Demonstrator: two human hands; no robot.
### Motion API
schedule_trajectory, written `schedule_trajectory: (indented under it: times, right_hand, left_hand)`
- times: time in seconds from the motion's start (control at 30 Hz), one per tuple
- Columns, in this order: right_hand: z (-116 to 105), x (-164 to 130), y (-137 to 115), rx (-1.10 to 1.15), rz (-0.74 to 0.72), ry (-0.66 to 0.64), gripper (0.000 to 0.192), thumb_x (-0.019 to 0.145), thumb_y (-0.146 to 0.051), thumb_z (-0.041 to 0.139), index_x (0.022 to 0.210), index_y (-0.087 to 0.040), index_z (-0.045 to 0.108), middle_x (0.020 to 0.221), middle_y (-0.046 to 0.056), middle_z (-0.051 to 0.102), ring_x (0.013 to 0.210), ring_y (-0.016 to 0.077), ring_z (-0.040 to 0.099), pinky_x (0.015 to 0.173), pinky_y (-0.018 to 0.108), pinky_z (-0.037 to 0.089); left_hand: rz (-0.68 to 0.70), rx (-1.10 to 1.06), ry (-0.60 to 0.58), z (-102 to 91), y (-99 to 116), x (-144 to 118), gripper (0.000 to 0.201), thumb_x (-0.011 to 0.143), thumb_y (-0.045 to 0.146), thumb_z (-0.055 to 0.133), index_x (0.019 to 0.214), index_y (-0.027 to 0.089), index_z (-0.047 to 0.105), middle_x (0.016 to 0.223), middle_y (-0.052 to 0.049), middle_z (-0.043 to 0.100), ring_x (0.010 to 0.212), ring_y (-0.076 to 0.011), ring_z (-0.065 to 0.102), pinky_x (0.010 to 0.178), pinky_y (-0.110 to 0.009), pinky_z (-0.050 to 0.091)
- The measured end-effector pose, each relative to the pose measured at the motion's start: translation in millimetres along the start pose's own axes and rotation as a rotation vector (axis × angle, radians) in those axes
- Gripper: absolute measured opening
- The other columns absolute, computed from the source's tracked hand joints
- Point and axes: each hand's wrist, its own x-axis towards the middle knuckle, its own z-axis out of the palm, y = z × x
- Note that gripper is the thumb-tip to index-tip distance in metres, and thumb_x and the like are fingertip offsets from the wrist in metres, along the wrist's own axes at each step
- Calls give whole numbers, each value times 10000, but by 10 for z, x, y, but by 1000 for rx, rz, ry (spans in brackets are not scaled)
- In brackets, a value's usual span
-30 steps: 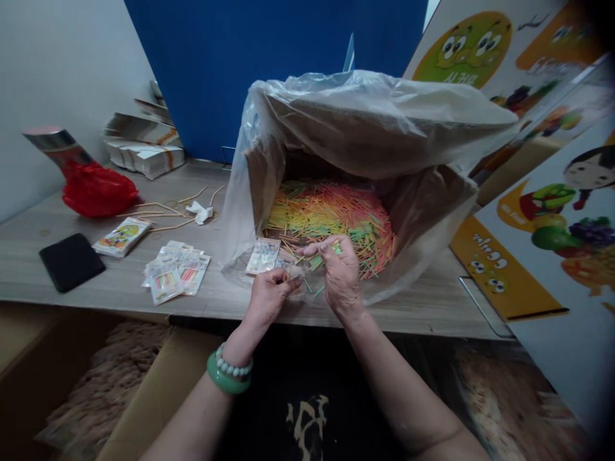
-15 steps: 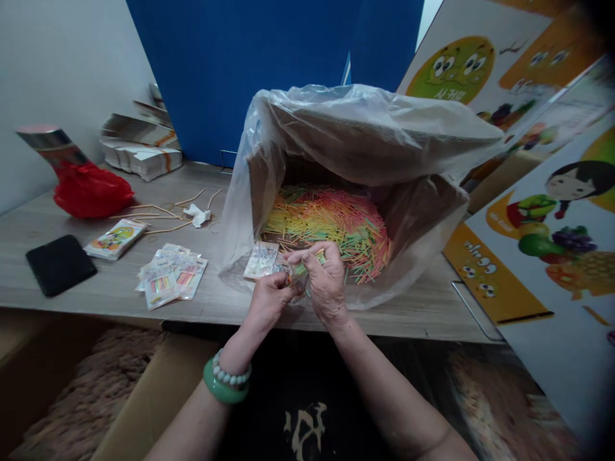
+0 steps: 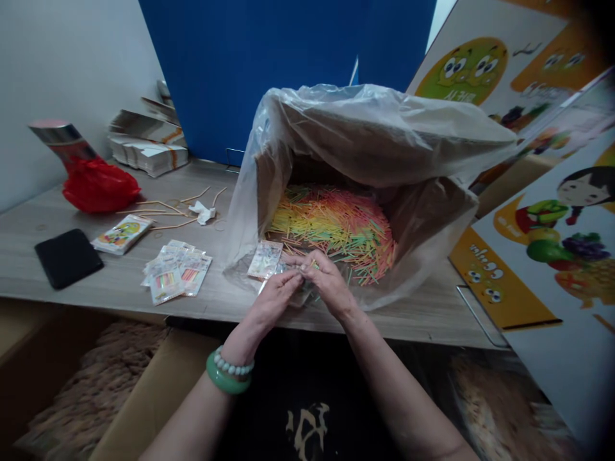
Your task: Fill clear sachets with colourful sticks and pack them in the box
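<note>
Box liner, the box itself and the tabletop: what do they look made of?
Box liner: thin clear plastic film, glossy and crinkled, the box showing through.
Box: likely corrugated cardboard, matte brown walls.
Tabletop: pale wood-grain surface, matte; probably laminate, though real wood can't be excluded.

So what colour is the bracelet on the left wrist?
Green, a smooth bangle with a string of pale beads just above it; the head view shows both.

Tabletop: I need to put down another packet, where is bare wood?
Bare table between the black wallet and red bag; more right of the lined box. Crowded around the filled packets and both hands.
</note>
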Motion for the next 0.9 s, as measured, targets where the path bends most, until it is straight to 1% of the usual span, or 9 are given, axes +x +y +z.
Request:
schedule_trajectory:
  times: [0.07,0.13,0.23,0.33,0.43,0.53,0.7,0.8,0.9]
  right_hand:
    - [-67,-10,-26,-82,9,-90,238,861,-426,624,794,-215,536,1147,61,696,1178,229,592,1038,418,418]
    - [-133,-24,-67,-121,-21,-149,228,867,-439,620,887,-213,598,1153,59,678,1160,218,589,1035,399,420]
    - [-197,-46,-82,-103,-59,-34,264,877,-407,591,1058,-219,633,1134,45,662,1101,189,589,991,346,437]
    - [-198,-73,5,-187,-6,-25,163,811,-327,608,886,-194,666,894,8,666,880,171,594,843,305,460]
    - [-155,-113,122,-271,-3,8,127,762,-279,580,675,-188,598,679,-23,562,691,147,505,691,269,412]
    - [-94,-141,183,-340,-94,107,152,745,-254,570,609,-199,531,667,-16,507,688,156,477,667,273,378]
    - [76,-119,179,-351,-191,23,120,744,-229,579,630,-202,554,760,11,566,789,188,540,757,308,399]
    - [148,-115,150,-345,-183,-22,115,770,-240,570,661,-205,577,744,3,576,772,179,541,743,298,397]
    - [57,-119,166,-335,-92,33,92,784,-269,554,777,-206,621,785,0,615,769,170,551,733,288,402]
  left_hand:
    - [-48,-85,37,-13,-33,0,393,772,536,696,808,144,692,719,-22,609,657,-130,512,593,-239,398]
    - [-65,-151,99,-27,-78,2,386,747,525,727,827,148,693,746,-26,626,668,-131,532,604,-239,416]
    - [-71,-205,151,-49,-120,7,382,753,530,725,821,159,665,737,-15,608,639,-120,522,582,-238,421]
    - [-61,-201,162,-67,-109,0,402,761,551,714,753,162,612,670,10,546,583,-102,470,530,-228,390]
    - [-54,-193,166,-75,-70,-33,408,751,552,722,765,157,619,681,13,554,580,-95,458,510,-217,364]
    - [-49,-195,164,-73,-35,-81,381,694,497,785,773,145,662,701,7,584,619,-103,489,563,-224,396]
    - [67,-160,175,-98,42,-154,310,711,443,776,745,138,735,812,-50,660,798,-157,571,764,-284,457]
    - [152,-22,247,-245,139,-209,291,711,438,771,707,148,743,849,-66,674,846,-179,581,804,-302,455]
    - [109,130,451,-641,216,-217,271,682,422,779,687,158,718,737,-31,639,729,-163,555,695,-290,439]
